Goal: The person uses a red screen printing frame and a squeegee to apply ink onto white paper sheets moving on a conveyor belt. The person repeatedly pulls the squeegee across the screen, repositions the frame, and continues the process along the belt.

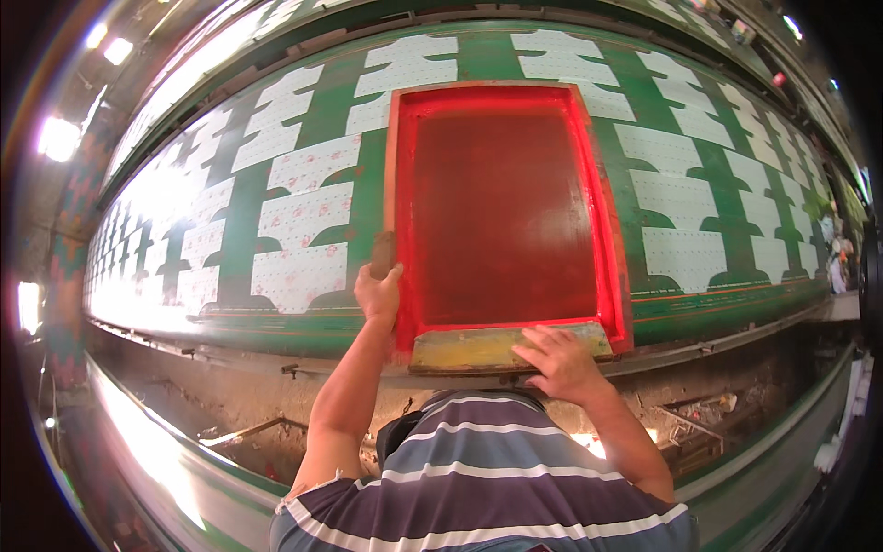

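Note:
A silk-screen printing frame [622,267] with red-smeared inner edges and a dark red mesh [506,212] lies on a long green table. My left hand [377,293] is closed around a brown wooden handle [383,250] on the frame's left side. Along the frame's near end sits a squeegee [464,347], a wide board stained yellow and green. Across its right half lies my right hand [566,366], fingers over the top and thumb on the near side. The board hides whatever edge touches the mesh.
White cut fabric pieces [682,198] lie in rows on the green table [368,152]. Those just left of the frame carry a faint reddish floral print [308,221]. A metal rail [699,351] edges the near side. Another long table [782,442] stands behind me, to both sides.

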A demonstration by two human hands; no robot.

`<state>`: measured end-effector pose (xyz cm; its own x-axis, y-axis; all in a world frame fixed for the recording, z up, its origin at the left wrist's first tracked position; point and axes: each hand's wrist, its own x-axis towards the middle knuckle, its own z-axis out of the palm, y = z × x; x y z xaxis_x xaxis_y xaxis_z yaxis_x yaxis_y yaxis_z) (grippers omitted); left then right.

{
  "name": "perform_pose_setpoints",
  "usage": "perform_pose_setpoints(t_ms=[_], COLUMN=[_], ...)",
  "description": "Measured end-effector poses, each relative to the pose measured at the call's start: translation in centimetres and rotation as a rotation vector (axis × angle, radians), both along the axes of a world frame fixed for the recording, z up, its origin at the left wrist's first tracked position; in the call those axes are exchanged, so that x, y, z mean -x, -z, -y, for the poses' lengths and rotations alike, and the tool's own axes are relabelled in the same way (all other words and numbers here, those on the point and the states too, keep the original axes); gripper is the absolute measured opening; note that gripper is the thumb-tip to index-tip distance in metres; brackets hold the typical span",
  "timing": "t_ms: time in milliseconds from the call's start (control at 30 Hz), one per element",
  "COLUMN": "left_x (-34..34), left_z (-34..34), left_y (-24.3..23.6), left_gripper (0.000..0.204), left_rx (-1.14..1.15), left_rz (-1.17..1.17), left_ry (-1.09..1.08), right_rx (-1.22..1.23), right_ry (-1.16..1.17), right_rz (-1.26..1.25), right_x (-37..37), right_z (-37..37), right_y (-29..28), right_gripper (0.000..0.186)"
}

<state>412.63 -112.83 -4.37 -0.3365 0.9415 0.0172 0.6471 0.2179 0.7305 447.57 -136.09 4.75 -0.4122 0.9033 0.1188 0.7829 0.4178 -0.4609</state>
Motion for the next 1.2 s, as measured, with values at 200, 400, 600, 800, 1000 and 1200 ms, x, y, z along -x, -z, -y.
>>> perform_pose_setpoints(t_ms=[200,400,600,800,1000,1200], left_x=[0.0,-0.2,-0.1,-0.3,0.0,0.1], left_z=[-0.6,-0.7,-0.5,-0.5,-0.6,-0.4], left_y=[0.5,1.0,1.3,1.6,1.5,1.3], left_gripper=[0.064,0.07,0.071,0.068,0.063,0.062], left_rx=[-0.009,-0.135,-0.224,-0.295,-0.276,-0.268], left_rz=[0.016,0.114,0.208,0.262,0.254,0.256], left_ry=[0.032,0.088,0.139,0.138,0.21,0.209], right_rx=[-0.081,0.145,0.305,0.036,-0.124,-0.239], right_ry=[0.13,0.156,0.214,0.279,0.295,0.261], right_rz=[0.119,0.283,0.276,0.215,0.226,0.267], right_x=[3.4,7.7,7.9,10.0,9.6,7.0], right_z=[-3.1,-6.5,-6.1,-3.4,-4.2,-11.4], right_y=[-0.5,-0.8,-2.3,0.1,1.7,3.3], right_gripper=[0.051,0.045,0.043,0.041,0.043,0.04])
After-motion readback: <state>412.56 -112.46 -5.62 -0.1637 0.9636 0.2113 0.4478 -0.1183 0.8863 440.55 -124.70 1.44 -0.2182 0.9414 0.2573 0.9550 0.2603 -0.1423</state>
